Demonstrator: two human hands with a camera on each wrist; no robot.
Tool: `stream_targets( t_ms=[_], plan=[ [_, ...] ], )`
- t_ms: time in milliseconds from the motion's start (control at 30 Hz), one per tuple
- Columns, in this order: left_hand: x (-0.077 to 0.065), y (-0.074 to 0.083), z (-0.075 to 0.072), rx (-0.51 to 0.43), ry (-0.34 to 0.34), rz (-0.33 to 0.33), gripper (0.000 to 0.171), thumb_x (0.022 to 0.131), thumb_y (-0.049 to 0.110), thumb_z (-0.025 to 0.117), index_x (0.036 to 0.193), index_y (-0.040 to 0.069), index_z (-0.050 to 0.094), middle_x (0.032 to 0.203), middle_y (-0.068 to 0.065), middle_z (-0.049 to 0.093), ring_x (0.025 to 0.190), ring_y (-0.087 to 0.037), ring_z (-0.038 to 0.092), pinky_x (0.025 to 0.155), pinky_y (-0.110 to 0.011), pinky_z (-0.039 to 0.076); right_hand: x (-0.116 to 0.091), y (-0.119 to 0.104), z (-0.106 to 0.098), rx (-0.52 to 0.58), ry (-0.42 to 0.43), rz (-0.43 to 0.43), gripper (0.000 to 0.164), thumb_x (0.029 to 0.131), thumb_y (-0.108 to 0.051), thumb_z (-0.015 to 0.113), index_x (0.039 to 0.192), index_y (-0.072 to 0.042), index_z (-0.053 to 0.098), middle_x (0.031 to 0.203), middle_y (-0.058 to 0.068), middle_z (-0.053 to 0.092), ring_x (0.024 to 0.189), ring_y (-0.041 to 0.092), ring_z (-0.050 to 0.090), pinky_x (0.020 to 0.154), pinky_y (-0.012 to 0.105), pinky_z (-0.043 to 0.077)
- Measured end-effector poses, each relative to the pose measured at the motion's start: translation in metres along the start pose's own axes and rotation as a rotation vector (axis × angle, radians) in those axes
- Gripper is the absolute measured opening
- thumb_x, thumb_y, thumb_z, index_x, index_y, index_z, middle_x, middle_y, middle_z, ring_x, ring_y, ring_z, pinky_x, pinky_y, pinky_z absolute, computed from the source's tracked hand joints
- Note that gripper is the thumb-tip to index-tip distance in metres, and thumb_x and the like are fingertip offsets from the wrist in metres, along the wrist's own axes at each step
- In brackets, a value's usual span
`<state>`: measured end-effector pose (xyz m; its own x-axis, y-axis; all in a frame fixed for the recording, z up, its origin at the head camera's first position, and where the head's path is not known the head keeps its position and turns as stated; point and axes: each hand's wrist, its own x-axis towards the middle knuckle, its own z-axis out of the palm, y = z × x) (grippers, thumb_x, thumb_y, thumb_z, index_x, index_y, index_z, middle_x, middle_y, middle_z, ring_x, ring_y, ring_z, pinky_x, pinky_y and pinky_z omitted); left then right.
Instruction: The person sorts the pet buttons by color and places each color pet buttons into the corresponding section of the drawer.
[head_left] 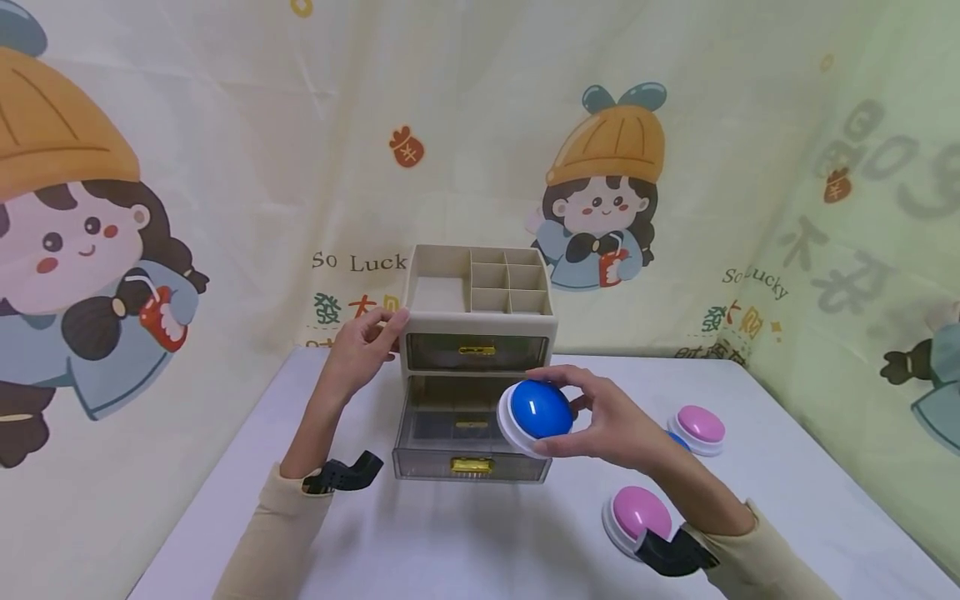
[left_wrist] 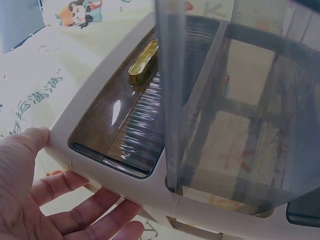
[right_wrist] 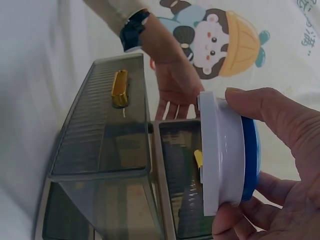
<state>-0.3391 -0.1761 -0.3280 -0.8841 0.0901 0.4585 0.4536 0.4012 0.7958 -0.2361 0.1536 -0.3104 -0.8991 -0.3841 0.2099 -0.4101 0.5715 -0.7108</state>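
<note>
A beige drawer organizer [head_left: 480, 321] stands on the table, its dark upper drawer [head_left: 517, 353] shut and a clear drawer [head_left: 420, 463] below pulled out. My left hand [head_left: 360, 350] touches the organizer's left side. In the left wrist view, the thumb rests at its front corner and the loosely bent fingers [left_wrist: 95, 207] lie along the side. My right hand [head_left: 611, 421] grips a blue push button [head_left: 542, 409] by its white base, thumb and fingers on opposite edges. It is held tilted in front of the right part of the pulled-out drawer; the right wrist view shows the button edge-on.
Right of the organizer, a pink push button [head_left: 701, 423] sits at the back, beside a blue one [head_left: 678, 439] mostly hidden by my forearm. Another pink button [head_left: 641, 511] lies nearer. The organizer's top has compartments [head_left: 489, 277]. A printed cloth [head_left: 465, 83] hangs behind the table.
</note>
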Motion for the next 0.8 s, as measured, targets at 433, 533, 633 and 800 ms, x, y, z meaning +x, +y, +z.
stream_targets(
  t_ms=[433,533,633,800],
  plan=[
    [0.0,0.0,0.0,-0.006,-0.008,-0.011,0.049,0.09,0.059,0.053,0.11,0.016,0.066,0.099,-0.01,0.068,0.086,-0.024,0.065,0.074,-0.038,0.056,0.025,-0.012,0.019,0.018,-0.049,-0.021,0.074,0.065,-0.041,0.086,0.13,-0.034,0.052,0.129,-0.005,0.05,0.115,0.024,0.05,0.078,0.036,0.056],
    [0.0,-0.001,0.0,-0.003,-0.007,-0.01,0.049,0.09,0.059,0.053,0.11,0.016,0.066,0.099,-0.01,0.069,0.085,-0.024,0.065,0.074,-0.037,0.056,0.03,-0.014,0.024,0.01,-0.056,-0.048,0.074,0.065,-0.041,0.086,0.131,-0.034,0.052,0.131,-0.004,0.05,0.119,0.024,0.049,0.081,0.04,0.056],
    [0.0,-0.001,0.0,-0.003,-0.005,-0.008,0.049,0.09,0.059,0.053,0.109,0.016,0.066,0.098,-0.01,0.069,0.085,-0.024,0.065,0.074,-0.038,0.056,0.034,-0.014,0.027,0.01,-0.063,-0.059,0.074,0.065,-0.041,0.086,0.131,-0.033,0.052,0.132,-0.005,0.049,0.12,0.024,0.048,0.083,0.042,0.055],
    [0.001,-0.001,-0.001,-0.019,-0.013,-0.007,0.049,0.09,0.058,0.054,0.11,0.015,0.066,0.099,-0.011,0.068,0.085,-0.024,0.065,0.075,-0.04,0.057,0.041,-0.013,0.033,-0.01,-0.076,-0.076,0.074,0.066,-0.041,0.086,0.131,-0.031,0.052,0.134,-0.004,0.047,0.12,0.025,0.048,0.084,0.044,0.055]
  ],
)
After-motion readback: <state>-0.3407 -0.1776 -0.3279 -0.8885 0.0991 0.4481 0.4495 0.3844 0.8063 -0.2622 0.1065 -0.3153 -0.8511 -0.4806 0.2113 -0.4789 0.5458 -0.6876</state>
